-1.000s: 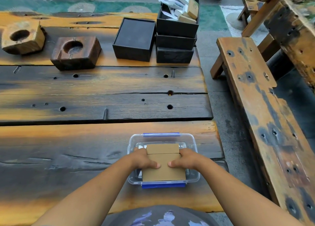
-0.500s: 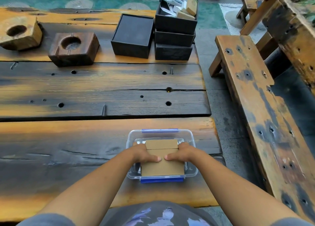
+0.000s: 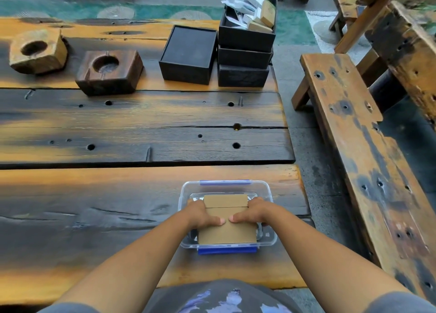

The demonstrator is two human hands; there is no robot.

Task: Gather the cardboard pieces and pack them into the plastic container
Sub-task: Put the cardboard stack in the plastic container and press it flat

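A clear plastic container [image 3: 267, 190] with blue clips sits on the table's near plank, close to its right edge. Brown cardboard pieces [image 3: 227, 232] lie stacked in it, the top sheet reaching over the near rim. My left hand [image 3: 204, 214] grips the stack's left edge and my right hand [image 3: 251, 212] grips its right edge, both thumbs pressed on the top sheet and almost touching. A second cardboard piece [image 3: 225, 200] shows beyond the thumbs, lower in the container.
Two hollowed wooden blocks [image 3: 37, 50] [image 3: 108, 70] stand at the far left. A black box [image 3: 188, 54] and stacked black boxes [image 3: 245, 55] holding papers and cardboard stand at the back. A wooden bench [image 3: 368, 161] runs along the right, across a gap of floor.
Both hands stay on the cardboard stack in the container; the thumbs have shifted slightly closer together. The view has tilted a little.
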